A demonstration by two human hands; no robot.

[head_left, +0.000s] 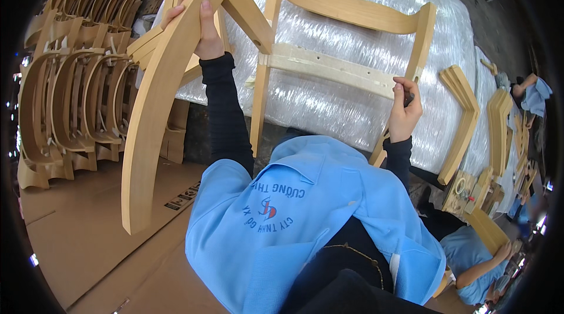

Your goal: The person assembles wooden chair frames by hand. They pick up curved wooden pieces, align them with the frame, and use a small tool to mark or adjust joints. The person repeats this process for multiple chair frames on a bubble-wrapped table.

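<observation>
Pale-wood chair frame (pixel 352 11) lay over plastic sheeting (pixel 332 105); the left hand (pixel 202 27) gripped its angled side piece (pixel 154 108), the right (pixel 404 111) pinched a small dark object (pixel 409 99). Slackened left fingers could have let the side piece tip, denting wood.

The counter (pixel 451 34) is covered with shiny wrap (pixel 346 43), on which a pale wooden frame (pixel 352 10) is laid, its near end projecting past the edge. Angled wooden pieces (pixel 467 123) are stacked farther right. Brown cardboard (pixel 88 226) is spread below.
</observation>
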